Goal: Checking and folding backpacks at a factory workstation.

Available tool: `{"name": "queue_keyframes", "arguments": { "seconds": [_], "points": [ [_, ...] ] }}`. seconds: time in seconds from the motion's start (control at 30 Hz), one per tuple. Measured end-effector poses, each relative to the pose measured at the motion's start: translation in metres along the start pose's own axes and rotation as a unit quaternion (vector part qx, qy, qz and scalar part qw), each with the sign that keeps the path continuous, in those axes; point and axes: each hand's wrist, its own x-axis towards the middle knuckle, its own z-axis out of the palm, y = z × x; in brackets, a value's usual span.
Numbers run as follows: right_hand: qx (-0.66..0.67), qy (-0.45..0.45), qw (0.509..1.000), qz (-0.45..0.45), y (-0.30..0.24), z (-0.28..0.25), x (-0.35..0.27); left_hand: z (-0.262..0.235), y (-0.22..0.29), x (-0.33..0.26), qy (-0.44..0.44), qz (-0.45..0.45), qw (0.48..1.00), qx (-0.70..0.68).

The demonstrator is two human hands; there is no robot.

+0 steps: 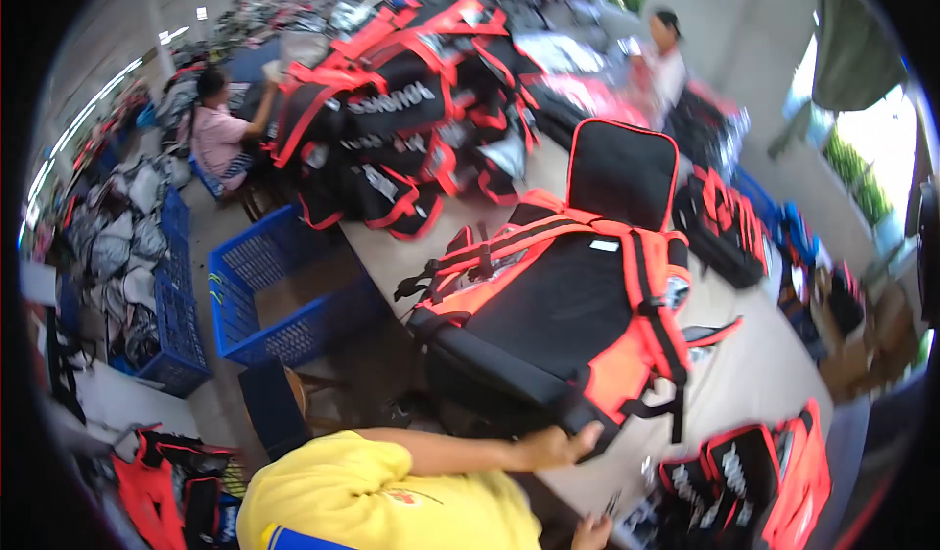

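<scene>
A large black backpack with orange-red trim [548,320] lies on the pale table, its straps and back panel up and its flap [624,173] folded open at the far end. My left hand [558,447] reaches across from the yellow sleeve and grips the near lower corner of the backpack, fingers closed at its edge. At the lower edge of the view is my right hand [591,531], partly cut off and apart from the backpack. A small dark pointed tool [613,504], perhaps thread snips, sticks up from its fingers.
A heap of black and orange-red bags [392,99] covers the far table. Blue crates [284,339] stand to the left on the floor. More black and orange-red pieces [725,481] lie near right. One person in pink [220,134] sits far left; another [666,75] is far right.
</scene>
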Motion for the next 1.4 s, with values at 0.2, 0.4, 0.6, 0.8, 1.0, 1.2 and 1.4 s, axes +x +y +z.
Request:
{"name": "queue_keyframes", "arguments": {
  "seconds": [0.2, 0.4, 0.6, 0.8, 1.0, 1.2, 1.4],
  "points": [
    [-0.183, -0.063, 0.964, -0.180, -0.097, 0.009, -0.034, -0.034, -0.051, -0.045, -0.531, -0.165, 0.781, 0.285],
    [-0.061, -0.172, 0.961, -0.206, -0.258, -0.005, -0.078, -0.057, -0.009, -0.013, -0.078, 0.196, 0.858, 0.469],
    [0.309, -0.471, 0.668, -0.486, -0.399, -0.008, -0.141, -0.093, -0.080, 0.018, -0.146, 0.203, 0.719, 0.649],
    [0.296, -0.652, 0.612, -0.337, -0.489, 0.000, -0.150, -0.116, -0.116, 0.029, -0.155, 0.247, 0.728, 0.621],
    [0.681, -0.165, 0.671, -0.240, -0.559, 0.096, -0.239, -0.153, -0.116, 0.058, -0.212, 0.237, 0.736, 0.598],
    [0.702, -0.064, 0.693, -0.152, -0.629, 0.176, -0.253, -0.205, -0.083, 0.094, -0.406, 0.158, 0.786, 0.439],
    [0.104, -0.360, 0.798, -0.472, -0.523, 0.187, -0.108, -0.260, -0.043, 0.134, -0.246, 0.149, 0.913, 0.288]
  ]
}}
